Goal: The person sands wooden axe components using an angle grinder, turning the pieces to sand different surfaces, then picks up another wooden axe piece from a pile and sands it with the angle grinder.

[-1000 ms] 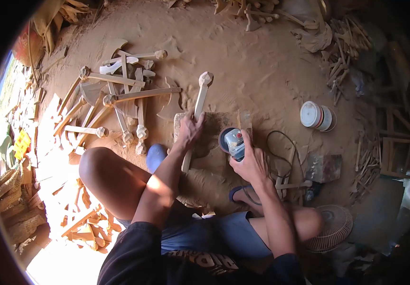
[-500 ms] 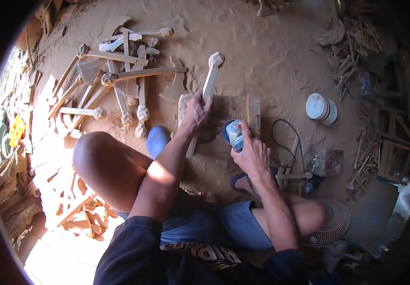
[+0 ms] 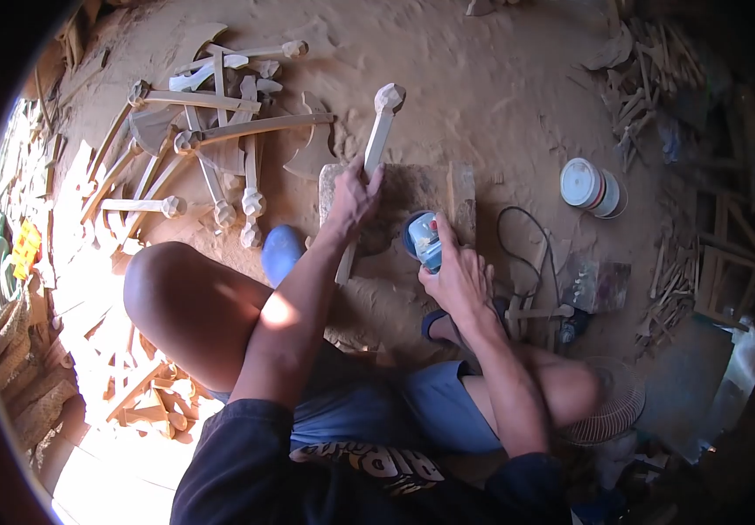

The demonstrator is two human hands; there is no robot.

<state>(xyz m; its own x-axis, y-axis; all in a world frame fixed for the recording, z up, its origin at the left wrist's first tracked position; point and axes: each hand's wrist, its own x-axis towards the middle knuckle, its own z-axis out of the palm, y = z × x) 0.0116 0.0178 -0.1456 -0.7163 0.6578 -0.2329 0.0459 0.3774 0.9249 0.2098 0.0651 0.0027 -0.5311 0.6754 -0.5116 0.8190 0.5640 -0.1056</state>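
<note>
My left hand is closed around a pale wooden stick with a faceted knob. The knob points away from me, and the stick's lower end shows below my wrist. In my right hand is a blue angle grinder with a round disc on its head, partly hidden by the tool body. The grinder sits over the wooden block, to the right of the stick and apart from it. My fingers wrap the grinder's body, one stretched along its top.
Several knobbed wooden pieces lie heaped at the upper left. A white bucket stands on the right, near a black cord. A round fan guard is beside my right knee. Wood scraps cover the lower left; sticks are piled far right.
The whole view has shifted slightly, so most things appear a little further left and up. Both hands keep their holds on the wooden stick and the grinder.
</note>
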